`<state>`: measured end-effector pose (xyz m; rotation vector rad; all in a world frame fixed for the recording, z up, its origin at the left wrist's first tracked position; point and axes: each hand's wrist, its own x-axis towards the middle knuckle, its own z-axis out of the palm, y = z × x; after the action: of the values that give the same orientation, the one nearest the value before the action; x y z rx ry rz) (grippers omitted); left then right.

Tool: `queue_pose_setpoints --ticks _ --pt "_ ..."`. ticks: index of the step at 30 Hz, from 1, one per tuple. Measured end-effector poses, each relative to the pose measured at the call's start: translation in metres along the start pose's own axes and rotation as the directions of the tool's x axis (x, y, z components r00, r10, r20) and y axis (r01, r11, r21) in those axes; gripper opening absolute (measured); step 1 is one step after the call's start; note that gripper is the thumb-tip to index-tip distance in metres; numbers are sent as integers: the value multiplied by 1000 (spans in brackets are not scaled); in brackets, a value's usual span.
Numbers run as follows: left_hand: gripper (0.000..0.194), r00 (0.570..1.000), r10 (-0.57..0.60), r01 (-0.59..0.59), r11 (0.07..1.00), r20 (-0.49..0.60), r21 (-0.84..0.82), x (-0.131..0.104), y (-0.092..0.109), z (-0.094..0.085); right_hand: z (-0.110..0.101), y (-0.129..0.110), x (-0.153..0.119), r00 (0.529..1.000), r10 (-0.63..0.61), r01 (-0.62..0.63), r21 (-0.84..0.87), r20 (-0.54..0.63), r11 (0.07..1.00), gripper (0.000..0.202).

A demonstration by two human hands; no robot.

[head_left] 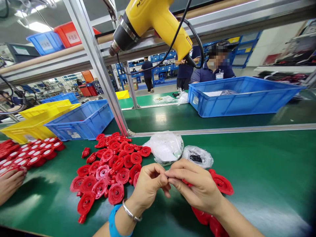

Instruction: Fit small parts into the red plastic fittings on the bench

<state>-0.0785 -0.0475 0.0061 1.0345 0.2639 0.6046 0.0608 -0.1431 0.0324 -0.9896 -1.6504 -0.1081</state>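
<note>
My left hand (151,185) and my right hand (197,185) meet fingertip to fingertip above the green table. Both are closed in a pinch, and whatever sits between the fingertips is too small and covered to name. Red round plastic parts (223,183) lie beside and partly behind my right hand. To the left of my left hand spreads a loose heap of similar red parts (116,193). Just beyond my fingers rest a clear plastic bag with white contents (166,146) and a smaller bag holding black pieces (197,158).
Another person's hand (12,184) touches rows of red parts with white discs (32,152) at far left. A yellow heat gun (150,23) hangs overhead. Blue bins (237,105) and yellow bins (37,123) stand behind, near a metal post (98,72). A co-worker (212,72) sits opposite.
</note>
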Motion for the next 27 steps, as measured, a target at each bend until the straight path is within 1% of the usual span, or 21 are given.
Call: queue_pose_setpoints --ticks 3,6,9,12,17,22,27 --pt "35 1000 6 -6 1000 5 8 0 -2 -1 0 -3 1 999 37 -37 15 11 999 24" --pt "35 1000 13 -13 1000 11 17 -1 -3 -1 -1 -3 1 997 75 -75 38 -11 997 21" --pt "35 1000 16 -16 1000 16 14 -1 -4 0 -1 -1 0 996 86 -85 68 -14 994 20" --pt "36 1000 16 -16 1000 16 9 -1 -5 0 -2 1 0 996 85 -86 104 18 991 20" --pt "37 1000 12 -12 1000 -5 -4 -3 -7 2 -4 -2 2 999 48 -49 94 17 994 26" --pt "37 999 -21 19 996 -28 -86 -5 -6 7 -1 -4 3 999 19 -17 57 -34 998 30" --pt "39 998 -37 31 992 -46 -119 -5 -5 9 2 -4 2 998 -7 8 11 -68 1000 31"
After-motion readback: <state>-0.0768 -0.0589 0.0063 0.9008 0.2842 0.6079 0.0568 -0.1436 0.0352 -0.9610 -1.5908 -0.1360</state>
